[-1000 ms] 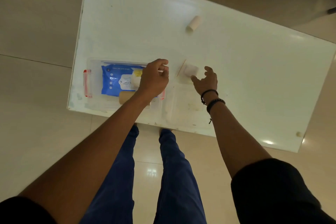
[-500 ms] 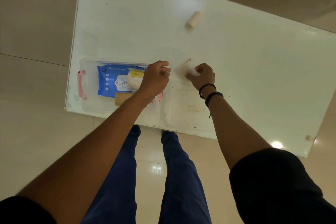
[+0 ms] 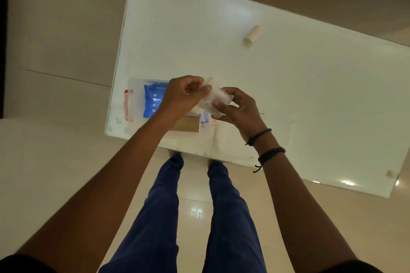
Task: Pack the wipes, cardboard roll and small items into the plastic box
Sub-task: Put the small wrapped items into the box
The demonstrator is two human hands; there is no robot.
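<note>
1. Head view, holdings: white rectangular bench [image 3: 288, 86]; clear plastic box with red side latches [image 3: 133, 95] near its front left corner. In the box lie a blue soft pack of wipes [image 3: 153, 102] and, on the near side, a brown cardboard roll [image 3: 188, 127].
2. Head view, hands: left hand [image 3: 184, 95] and right hand [image 3: 239, 111] are together above the box's right end, both closed on a small crumpled translucent white packet [image 3: 214, 99]. A thin pale stick [image 3: 207, 80] pokes up at the left fingers; what it belongs to I cannot tell.
3. Unpacked: a short white tube [image 3: 253, 34] lies well apart on the far bench.
4. Risk, judged: the packet looks limp and slippery; a loose pinch could drop it beside the box rather than in it. The tube lies on its side, so it may roll if nudged.
5. Change: half a second ago the right hand gripped the packet alone on the bench beside the box; it is now lifted and shared with the left.
</note>
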